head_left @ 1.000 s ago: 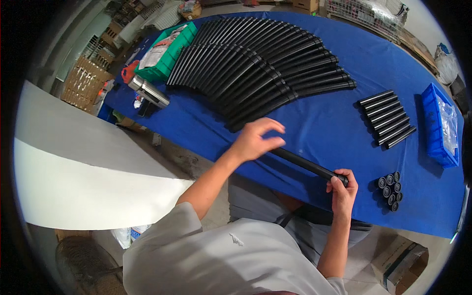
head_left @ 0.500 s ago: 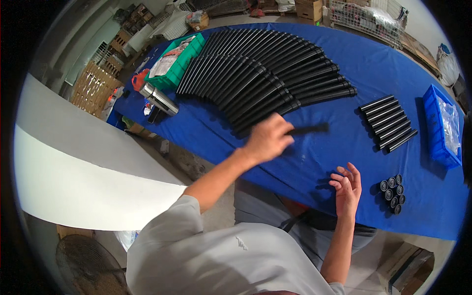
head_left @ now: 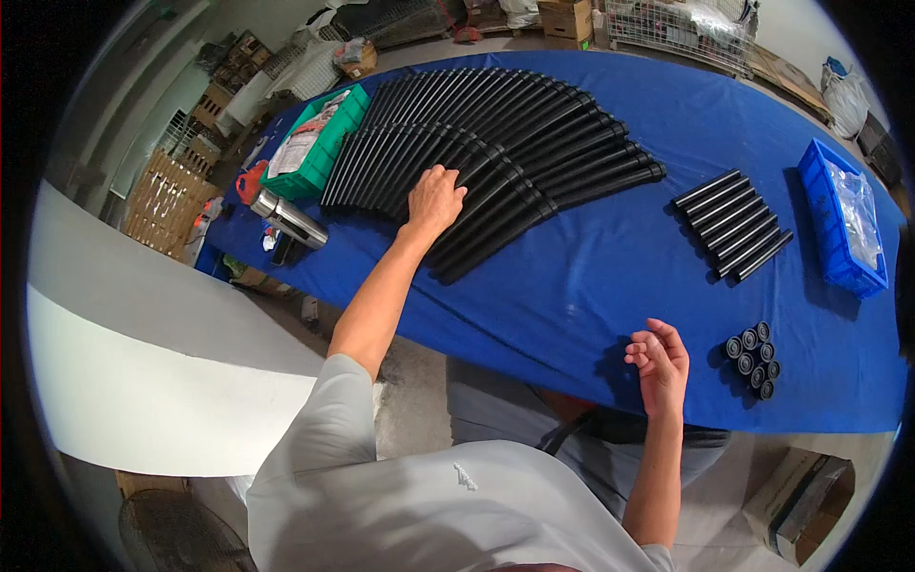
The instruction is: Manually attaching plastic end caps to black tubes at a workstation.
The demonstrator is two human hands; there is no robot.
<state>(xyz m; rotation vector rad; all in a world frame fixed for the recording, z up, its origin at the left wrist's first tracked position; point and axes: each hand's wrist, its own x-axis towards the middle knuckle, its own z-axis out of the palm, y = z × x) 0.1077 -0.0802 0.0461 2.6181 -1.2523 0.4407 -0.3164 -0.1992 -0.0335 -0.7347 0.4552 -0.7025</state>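
Note:
My left hand [head_left: 437, 202] lies over the near edge of a wide fan of black tubes [head_left: 515, 191]. Its fingers are curled closed, and whatever is between them is hidden beneath the hand. The tubes lie side by side in two overlapping rows, with thicker collars at their right ends. My right hand [head_left: 662, 367] hovers over the table's front edge, its fingers loosely bent and apart, holding nothing. Just right of it stands a cluster of small round black caps [head_left: 745, 363]. Farther back on the right, several shorter black tubes [head_left: 732, 226] lie in a neat row.
A blue cloth [head_left: 610, 276] covers the table. At the left stand a green crate [head_left: 329, 157] with paper in it and a metal cylinder [head_left: 291, 219]. A blue bin [head_left: 839, 238] with clear plastic bags sits at the far right. A cardboard box [head_left: 801, 500] is on the floor.
My left hand has moved left and away from me onto the tube fan; the dark tube that stuck out from it no longer shows. My right hand stays about where it was. The view has shifted slightly.

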